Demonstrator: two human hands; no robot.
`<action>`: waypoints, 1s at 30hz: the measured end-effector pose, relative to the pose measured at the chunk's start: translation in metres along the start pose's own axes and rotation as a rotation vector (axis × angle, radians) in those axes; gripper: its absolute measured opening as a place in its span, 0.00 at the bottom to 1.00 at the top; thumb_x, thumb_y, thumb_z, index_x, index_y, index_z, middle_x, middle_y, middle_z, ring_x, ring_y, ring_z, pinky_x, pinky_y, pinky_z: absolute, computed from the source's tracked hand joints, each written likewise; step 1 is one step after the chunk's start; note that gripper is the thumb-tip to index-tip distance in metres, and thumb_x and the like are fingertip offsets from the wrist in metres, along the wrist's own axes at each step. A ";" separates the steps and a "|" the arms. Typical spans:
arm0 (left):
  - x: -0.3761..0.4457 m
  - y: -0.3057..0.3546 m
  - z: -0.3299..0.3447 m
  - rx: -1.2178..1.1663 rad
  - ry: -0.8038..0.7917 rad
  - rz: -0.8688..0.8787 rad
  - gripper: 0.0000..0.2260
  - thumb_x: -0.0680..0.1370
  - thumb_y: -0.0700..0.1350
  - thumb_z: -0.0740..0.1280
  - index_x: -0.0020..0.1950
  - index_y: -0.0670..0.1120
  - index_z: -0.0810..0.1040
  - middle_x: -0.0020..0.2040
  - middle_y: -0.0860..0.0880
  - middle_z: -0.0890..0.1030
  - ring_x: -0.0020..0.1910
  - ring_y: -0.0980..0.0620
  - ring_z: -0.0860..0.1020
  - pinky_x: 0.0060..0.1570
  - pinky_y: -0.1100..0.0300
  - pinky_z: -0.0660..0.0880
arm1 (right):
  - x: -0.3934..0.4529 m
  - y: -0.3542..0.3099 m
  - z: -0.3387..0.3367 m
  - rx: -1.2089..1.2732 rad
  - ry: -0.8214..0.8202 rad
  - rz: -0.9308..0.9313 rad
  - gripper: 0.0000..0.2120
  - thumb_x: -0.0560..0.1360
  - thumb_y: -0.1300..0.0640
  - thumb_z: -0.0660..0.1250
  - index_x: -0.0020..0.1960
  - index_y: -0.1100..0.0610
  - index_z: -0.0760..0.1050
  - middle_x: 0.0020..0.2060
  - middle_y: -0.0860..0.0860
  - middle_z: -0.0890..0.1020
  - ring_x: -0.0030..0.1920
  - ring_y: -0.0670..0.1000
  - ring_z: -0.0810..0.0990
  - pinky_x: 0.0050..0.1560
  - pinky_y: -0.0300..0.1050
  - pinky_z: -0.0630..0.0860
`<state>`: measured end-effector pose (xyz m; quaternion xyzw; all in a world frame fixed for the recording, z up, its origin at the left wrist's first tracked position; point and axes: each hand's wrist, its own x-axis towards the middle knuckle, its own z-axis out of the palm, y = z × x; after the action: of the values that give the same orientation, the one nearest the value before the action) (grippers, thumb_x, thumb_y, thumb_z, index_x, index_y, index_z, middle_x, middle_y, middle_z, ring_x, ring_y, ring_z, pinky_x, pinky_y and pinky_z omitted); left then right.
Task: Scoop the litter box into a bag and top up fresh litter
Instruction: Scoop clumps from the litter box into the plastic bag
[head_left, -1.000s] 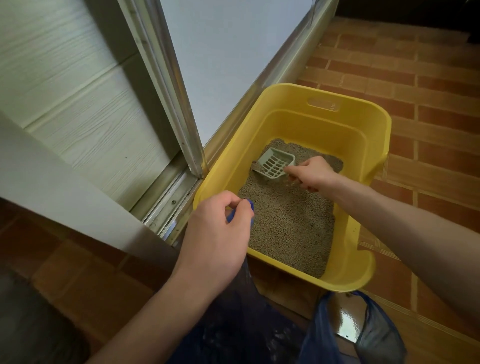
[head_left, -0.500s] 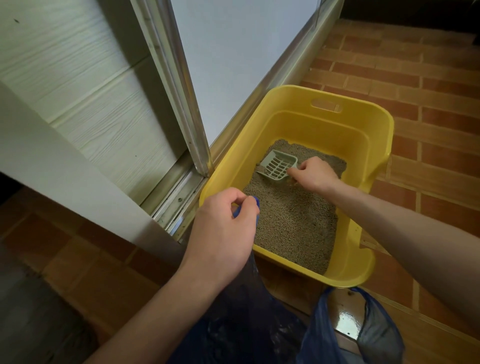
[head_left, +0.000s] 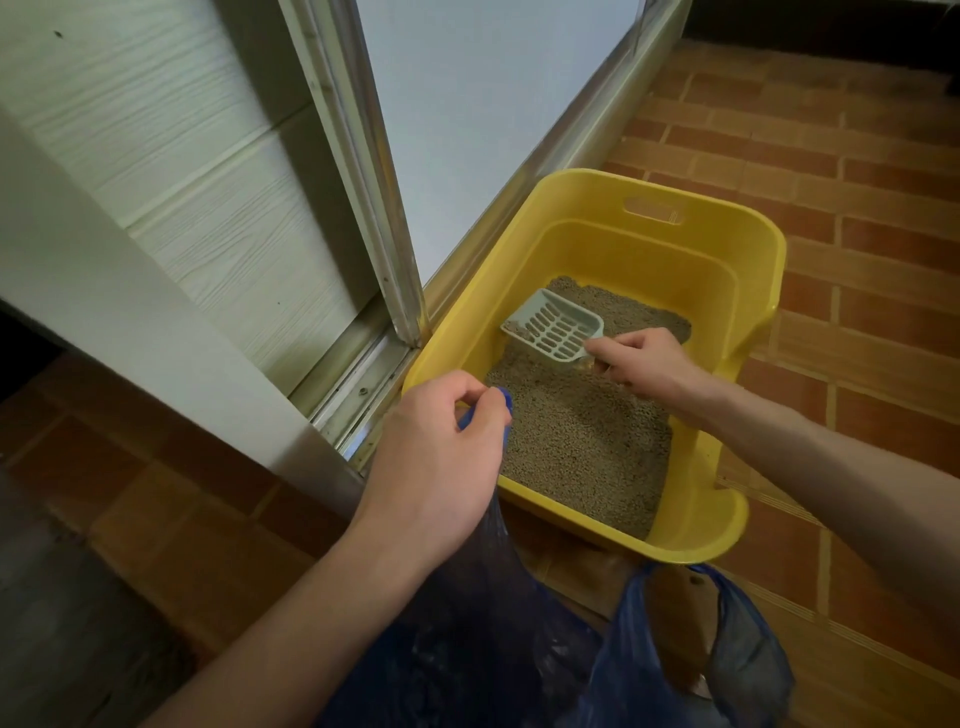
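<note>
On brick-red tiles, yellow litter box (head_left: 756, 244) holds grey-brown granules (head_left: 587, 441).

A red-brown brick-patterned tile floor (head_left: 857, 171) stretches beyond and to the right of the right hand (head_left: 644, 364). Beyond the left hand (head_left: 441, 457), a metal sliding-door track (head_left: 358, 384) meets an upright aluminium frame (head_left: 363, 171). Left of that frame stands a pale wood-grain panel (head_left: 171, 156).
</note>
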<state>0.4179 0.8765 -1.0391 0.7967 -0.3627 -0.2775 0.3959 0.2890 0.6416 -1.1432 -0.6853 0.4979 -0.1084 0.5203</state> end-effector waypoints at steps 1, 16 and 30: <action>0.000 0.000 0.000 0.001 -0.002 0.004 0.12 0.83 0.48 0.64 0.41 0.50 0.80 0.27 0.56 0.73 0.29 0.61 0.73 0.29 0.69 0.68 | -0.008 -0.002 -0.003 0.029 -0.004 0.000 0.18 0.78 0.45 0.69 0.40 0.58 0.84 0.26 0.46 0.76 0.30 0.46 0.68 0.31 0.40 0.65; 0.000 0.001 0.006 -0.064 -0.017 0.056 0.12 0.83 0.45 0.64 0.42 0.46 0.82 0.21 0.58 0.67 0.21 0.58 0.65 0.23 0.68 0.60 | -0.073 -0.005 -0.024 -0.180 0.027 -0.092 0.21 0.77 0.41 0.70 0.36 0.56 0.84 0.29 0.56 0.77 0.33 0.53 0.70 0.36 0.50 0.66; -0.001 0.002 -0.004 -0.135 0.042 0.036 0.11 0.82 0.44 0.64 0.43 0.47 0.82 0.23 0.55 0.67 0.23 0.55 0.62 0.27 0.58 0.60 | -0.179 -0.039 -0.043 -0.243 -0.029 -0.224 0.22 0.74 0.36 0.68 0.37 0.54 0.84 0.25 0.49 0.71 0.26 0.47 0.66 0.28 0.45 0.63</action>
<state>0.4195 0.8784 -1.0356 0.7672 -0.3489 -0.2774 0.4612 0.1958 0.7564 -1.0264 -0.7959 0.4203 -0.0947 0.4255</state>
